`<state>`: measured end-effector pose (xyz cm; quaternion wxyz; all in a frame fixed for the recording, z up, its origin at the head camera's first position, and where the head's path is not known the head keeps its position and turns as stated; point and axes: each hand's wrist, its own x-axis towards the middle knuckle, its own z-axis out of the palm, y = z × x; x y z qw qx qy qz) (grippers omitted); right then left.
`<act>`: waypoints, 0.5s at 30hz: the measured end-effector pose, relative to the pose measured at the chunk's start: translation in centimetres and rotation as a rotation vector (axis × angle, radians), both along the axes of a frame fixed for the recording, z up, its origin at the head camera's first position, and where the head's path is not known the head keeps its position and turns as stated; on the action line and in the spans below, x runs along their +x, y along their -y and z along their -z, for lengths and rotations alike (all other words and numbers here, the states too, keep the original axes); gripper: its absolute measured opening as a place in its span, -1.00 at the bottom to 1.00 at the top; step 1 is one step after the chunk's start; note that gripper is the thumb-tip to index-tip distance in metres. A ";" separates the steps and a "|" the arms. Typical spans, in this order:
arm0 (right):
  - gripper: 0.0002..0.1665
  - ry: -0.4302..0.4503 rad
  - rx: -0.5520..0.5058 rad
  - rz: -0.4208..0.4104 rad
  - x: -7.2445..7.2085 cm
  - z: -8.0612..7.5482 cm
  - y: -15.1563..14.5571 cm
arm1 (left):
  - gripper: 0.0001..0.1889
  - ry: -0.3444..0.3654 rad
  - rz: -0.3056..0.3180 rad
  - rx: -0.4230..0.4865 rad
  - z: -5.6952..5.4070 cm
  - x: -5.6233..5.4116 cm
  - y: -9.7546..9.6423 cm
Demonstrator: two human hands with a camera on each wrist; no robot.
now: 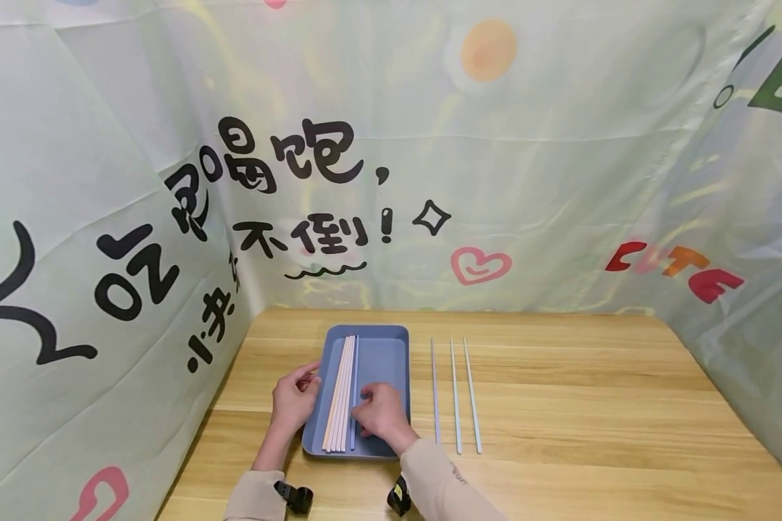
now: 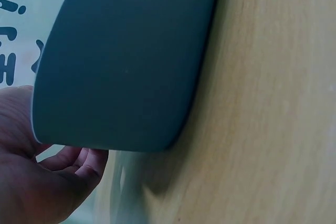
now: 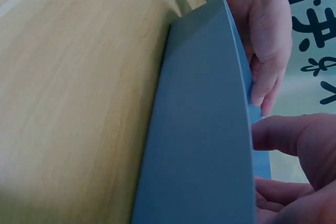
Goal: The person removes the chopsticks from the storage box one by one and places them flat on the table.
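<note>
A blue-grey rectangular tray (image 1: 384, 362) lies on the table. Several pale pink chopsticks (image 1: 339, 405) line its left half, with a blue chopstick (image 1: 355, 369) just right of them. My left hand (image 1: 295, 398) grips the tray's left wall, thumb at the rim and fingers outside. My right hand (image 1: 383, 416) reaches over the tray and pinches the blue chopstick low along its length. In the right wrist view the tray wall (image 3: 199, 129) hides the fingertips of my right hand (image 3: 310, 166). From the left wrist, my left hand (image 2: 52, 171) shows curled beside the tray end (image 2: 126, 72).
To the tray's right, a bluish-purple chopstick (image 1: 434, 391) and two light blue chopsticks (image 1: 456, 398) lie side by side on the wooden table (image 1: 593, 405). Printed cloth (image 1: 528, 181) hangs around the back and sides. Black wrist cameras (image 1: 295, 498) sit at both cuffs.
</note>
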<state>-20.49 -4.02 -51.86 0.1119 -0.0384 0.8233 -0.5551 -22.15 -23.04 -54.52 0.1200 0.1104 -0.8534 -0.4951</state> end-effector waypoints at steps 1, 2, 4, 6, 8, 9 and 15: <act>-0.47 -0.002 0.007 0.004 0.0 0.0 0.1 | -0.66 -0.001 0.000 -0.001 0.0 0.0 0.0; -0.48 -0.008 0.018 0.009 0.0 0.1 0.1 | -0.66 -0.002 -0.001 -0.001 0.0 0.0 0.0; -0.49 -0.021 0.035 0.019 0.0 0.2 0.3 | -0.66 -0.004 -0.003 -0.004 0.0 0.0 0.0; -0.51 -0.029 0.046 0.029 0.0 0.2 0.5 | -0.66 -0.005 -0.004 -0.007 0.0 -0.1 0.0; -0.53 -0.040 0.051 0.037 -0.1 0.3 0.6 | -0.66 -0.003 -0.005 -0.010 0.0 -0.1 0.1; -0.53 -0.041 0.050 0.038 -0.1 0.4 0.6 | -0.66 -0.002 -0.004 -0.011 0.0 -0.1 0.1; -0.54 -0.063 0.058 0.043 -0.1 0.5 0.8 | -0.66 0.001 -0.003 -0.012 -0.2 0.0 -0.1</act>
